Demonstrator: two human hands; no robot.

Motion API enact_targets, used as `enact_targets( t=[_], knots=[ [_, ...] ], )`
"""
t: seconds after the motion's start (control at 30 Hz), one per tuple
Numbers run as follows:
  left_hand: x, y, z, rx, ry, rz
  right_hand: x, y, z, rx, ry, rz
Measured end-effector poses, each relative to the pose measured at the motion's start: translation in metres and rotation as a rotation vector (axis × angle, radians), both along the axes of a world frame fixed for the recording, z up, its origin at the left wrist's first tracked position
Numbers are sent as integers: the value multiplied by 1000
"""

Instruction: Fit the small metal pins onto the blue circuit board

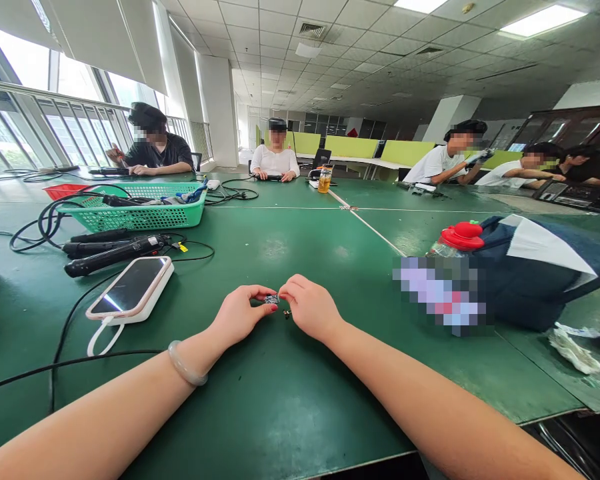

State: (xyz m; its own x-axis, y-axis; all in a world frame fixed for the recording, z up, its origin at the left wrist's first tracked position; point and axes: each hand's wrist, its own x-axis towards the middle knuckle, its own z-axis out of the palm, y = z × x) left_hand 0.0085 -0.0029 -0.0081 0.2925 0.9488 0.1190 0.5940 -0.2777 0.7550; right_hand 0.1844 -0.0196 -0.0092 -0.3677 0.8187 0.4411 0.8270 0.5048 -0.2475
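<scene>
Over the green table, my left hand pinches a small dark piece with pale markings, like a tiny circuit board, between thumb and fingers. My right hand meets it from the other side, fingers closed at the board's right edge. What those right fingers grip is hidden. Just under them shows a tiny dark and gold-coloured piece; I cannot tell whether it hangs from the right hand or lies on the table. A pale bangle circles my left wrist.
Left of my hands lie a phone on a white power bank, black rod-like devices, cables and a green basket. A dark blue bag and a red-lidded bottle stand right. Several people sit around the table's far sides.
</scene>
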Motion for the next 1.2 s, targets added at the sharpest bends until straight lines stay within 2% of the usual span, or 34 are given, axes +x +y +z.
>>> enact_targets(
  t=[0.2, 0.3, 0.47, 0.73, 0.93, 1.07, 1.2],
  knots=[
    [-1, 1, 0, -14, 47, 29, 18, 5, 2, -242, -45, -38],
    [-2, 1, -1, -23, 40, 25, 18, 3, 2, -293, -74, -31],
    [-2, 2, -2, -34, 44, 16, 11, 2, -1, -246, -99, -30],
    [0, 0, 1, -34, 62, 22, 0, -2, -1, -272, -164, -72],
    [0, 0, 1, -45, 70, 18, -2, -3, -5, -206, -246, -51],
    [1, -1, 2, -41, 67, 22, 0, -2, -6, -150, -157, -41],
    [2, -4, 3, 4, 43, 9, 0, -3, -3, -54, -32, 32]
  ],
)
